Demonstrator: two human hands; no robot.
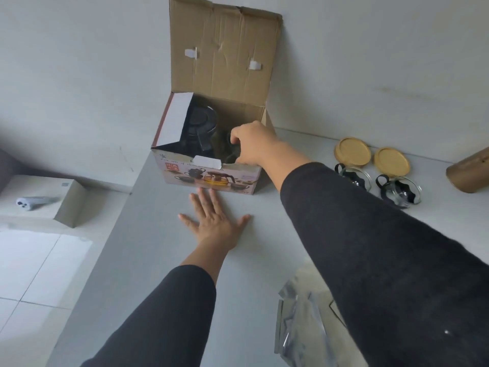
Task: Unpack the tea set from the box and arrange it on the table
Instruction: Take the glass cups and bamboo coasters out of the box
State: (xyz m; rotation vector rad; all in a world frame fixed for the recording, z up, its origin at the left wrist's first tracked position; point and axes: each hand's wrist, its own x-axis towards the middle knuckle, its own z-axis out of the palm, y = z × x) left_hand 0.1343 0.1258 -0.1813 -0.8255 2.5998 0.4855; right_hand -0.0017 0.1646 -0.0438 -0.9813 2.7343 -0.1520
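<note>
**Reaching into the tea set box**

The cardboard box [211, 176] stands open on the grey table [148, 260] against the wall, its lid flap upright. The right hand [254, 147] dips into the box's right side, fingers curled round a dark cup [230, 152] there. Left of that cup, still inside the box, sits the dark teapot [201, 128]. The left hand [214, 221] lies flat on the table just in front of the box, fingers spread. Right of the box, two wooden coasters [352, 151] lie near the wall, with two glass cups [354, 177] just in front of them. A silvery bag [301, 319] lies nearer than the box.
</note>
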